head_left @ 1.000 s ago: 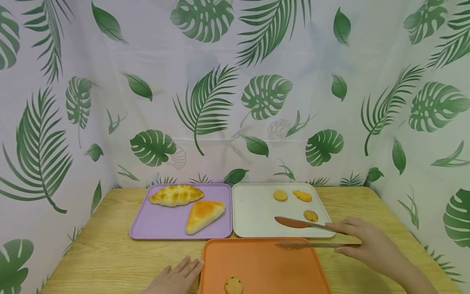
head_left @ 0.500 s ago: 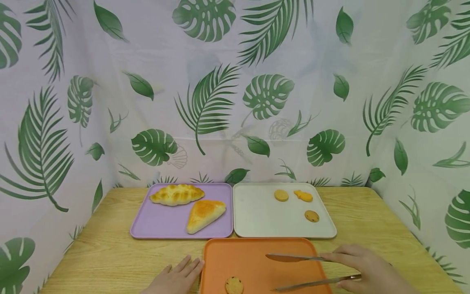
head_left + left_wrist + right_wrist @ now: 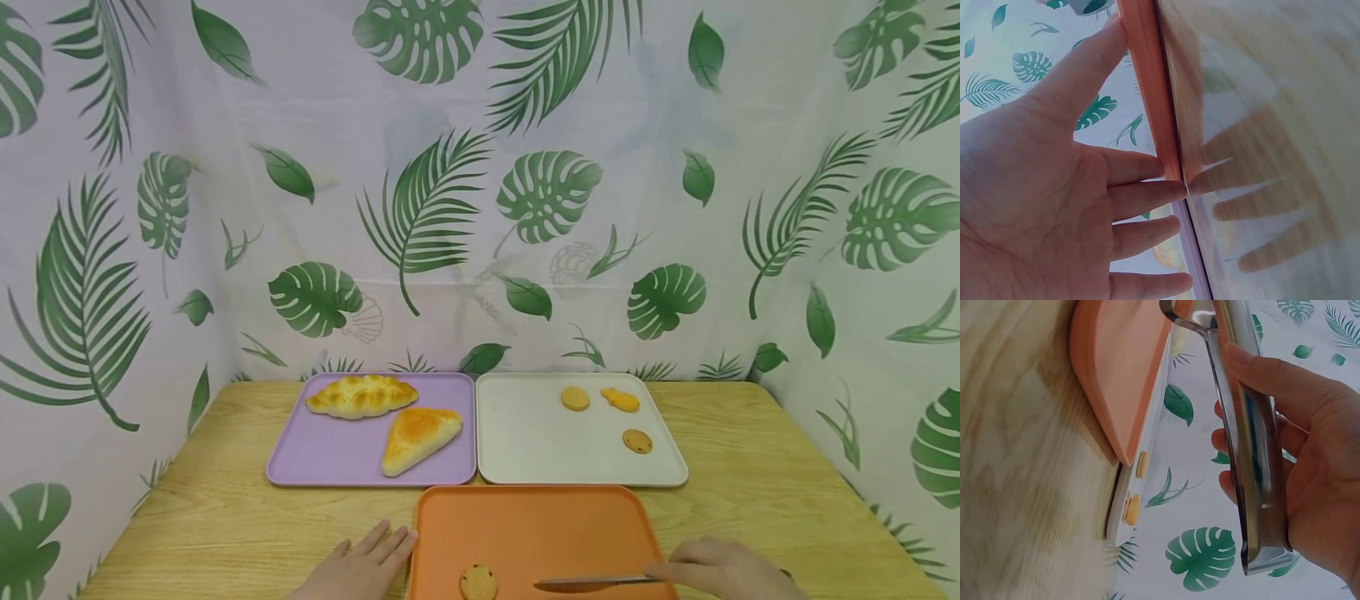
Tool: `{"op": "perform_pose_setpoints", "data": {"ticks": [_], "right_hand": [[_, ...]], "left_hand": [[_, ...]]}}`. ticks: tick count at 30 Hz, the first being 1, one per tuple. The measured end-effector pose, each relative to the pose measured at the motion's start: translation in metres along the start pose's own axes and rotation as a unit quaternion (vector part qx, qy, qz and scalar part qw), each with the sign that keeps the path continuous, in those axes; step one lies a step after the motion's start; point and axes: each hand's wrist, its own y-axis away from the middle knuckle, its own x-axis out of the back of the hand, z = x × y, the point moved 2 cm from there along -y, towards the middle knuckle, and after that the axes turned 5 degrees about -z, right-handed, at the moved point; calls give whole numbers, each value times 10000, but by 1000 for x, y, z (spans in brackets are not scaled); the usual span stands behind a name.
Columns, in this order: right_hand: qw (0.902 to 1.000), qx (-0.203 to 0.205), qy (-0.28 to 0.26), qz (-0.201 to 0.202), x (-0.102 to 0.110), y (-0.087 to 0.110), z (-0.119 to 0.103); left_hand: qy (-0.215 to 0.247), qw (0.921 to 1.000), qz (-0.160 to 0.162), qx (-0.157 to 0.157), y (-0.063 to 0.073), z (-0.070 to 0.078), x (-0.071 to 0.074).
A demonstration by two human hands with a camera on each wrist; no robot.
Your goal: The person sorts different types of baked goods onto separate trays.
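Note:
My right hand [image 3: 723, 571] grips a pair of metal tongs [image 3: 592, 585] low at the right side of the orange tray [image 3: 540, 525]. Only one arm of the tongs shows in the head view; the right wrist view shows thumb and fingers around the tongs [image 3: 1254, 481]. Nothing is seen between their tips. On the tray's near left part lies a chocolate chip cookie [image 3: 478, 582]. Straight and spread, the fingers of my left hand [image 3: 360, 567] touch the tray's left edge, as the left wrist view confirms.
Behind the orange tray, a white tray [image 3: 525, 450] bears a round biscuit [image 3: 575, 398], a fish-shaped biscuit [image 3: 621, 400] and a chip cookie [image 3: 637, 442]. Left of it, a purple tray [image 3: 322, 458] holds a braided bread [image 3: 362, 397] and a triangular bread [image 3: 420, 439]. Leaf-patterned cloth surrounds the wooden table.
My right hand has brought the tongs from the white tray's near edge down toward me, over the orange tray. The left hand and the cookies have stayed in place.

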Motion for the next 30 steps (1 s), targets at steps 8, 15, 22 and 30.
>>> {"op": "perform_pose_setpoints", "data": {"ticks": [8, 15, 22, 30], "right_hand": [[9991, -107, 316, -266, -4, -2, -6], [9942, -826, 3, -692, -1, 3, -1], [9961, -721, -46, -504, 4, 2, 7], [9883, -1413, 18, -567, 18, -3, 14]], "left_hand": [[9, 10000, -2, -20, 0, -1, -1], [28, 10000, -26, 13, 1, 0, 1], [6, 10000, -10, 16, 2, 1, 2], [62, 9999, -60, 71, 0, 1, 2]]}}
